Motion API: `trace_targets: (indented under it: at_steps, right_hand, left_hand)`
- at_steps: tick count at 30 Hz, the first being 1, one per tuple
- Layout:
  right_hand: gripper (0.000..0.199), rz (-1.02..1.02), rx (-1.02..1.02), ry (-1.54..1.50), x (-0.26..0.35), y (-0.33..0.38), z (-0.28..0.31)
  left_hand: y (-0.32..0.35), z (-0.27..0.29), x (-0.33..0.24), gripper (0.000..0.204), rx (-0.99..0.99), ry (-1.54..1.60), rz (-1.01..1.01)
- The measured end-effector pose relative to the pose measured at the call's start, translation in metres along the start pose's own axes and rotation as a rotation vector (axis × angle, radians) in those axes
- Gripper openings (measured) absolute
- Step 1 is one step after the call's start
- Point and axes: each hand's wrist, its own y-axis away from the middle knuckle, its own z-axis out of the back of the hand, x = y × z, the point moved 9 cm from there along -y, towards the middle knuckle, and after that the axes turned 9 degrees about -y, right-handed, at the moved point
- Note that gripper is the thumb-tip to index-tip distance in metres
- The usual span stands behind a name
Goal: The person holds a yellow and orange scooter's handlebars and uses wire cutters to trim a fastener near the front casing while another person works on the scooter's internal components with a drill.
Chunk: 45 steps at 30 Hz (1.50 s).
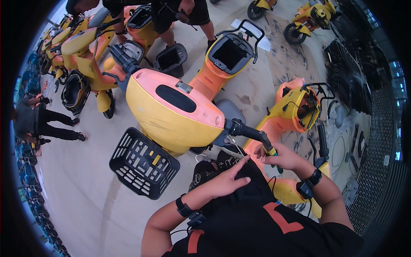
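A yellow and pink scooter front point(180, 115) with a dark oval panel stands before me. Its handlebar grip point(246, 130) reaches toward my right side, with a thin metal lever or cable point(236, 144) below. My right hand point(278, 157) is closed around a tool with yellow and green handles, which looks like pliers point(269, 149); its grey head points up beside the grip's end. My left hand point(231, 177) has its index finger stretched toward the right hand's fingertips and its thumb apart. The other left fingers are partly hidden, and I see nothing held there.
A black basket point(144, 163) hangs at the scooter's front. Further scooters stand around, one with an open seat compartment point(231, 53) and another point(295, 107) to the right. A dark bin point(171, 59) is on the floor. Other people work at the back and far left point(43, 118).
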Motion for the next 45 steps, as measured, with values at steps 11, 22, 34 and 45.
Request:
trace_targets:
  at_steps: [11,22,34,45]
  right_hand:
    - [0.040,0.018,0.076,-0.250,-0.015,-0.012,-0.035]
    - [0.020,-0.095,0.099,0.030,-0.022,-0.023,-0.001]
    - [0.043,-0.003,-0.112,0.577,0.020,0.005,-0.006]
    - [0.052,0.359,-0.347,0.556,0.061,-0.030,0.045]
  left_hand:
    - [-0.016,-0.025,0.036,0.065,0.227,0.215,0.119]
    - [-0.043,-0.036,0.058,0.085,0.347,-0.079,0.139]
    - [-0.083,0.129,0.206,0.028,-0.473,-0.587,0.135]
    - [-0.099,0.162,-0.029,0.035,-1.270,-1.425,0.015]
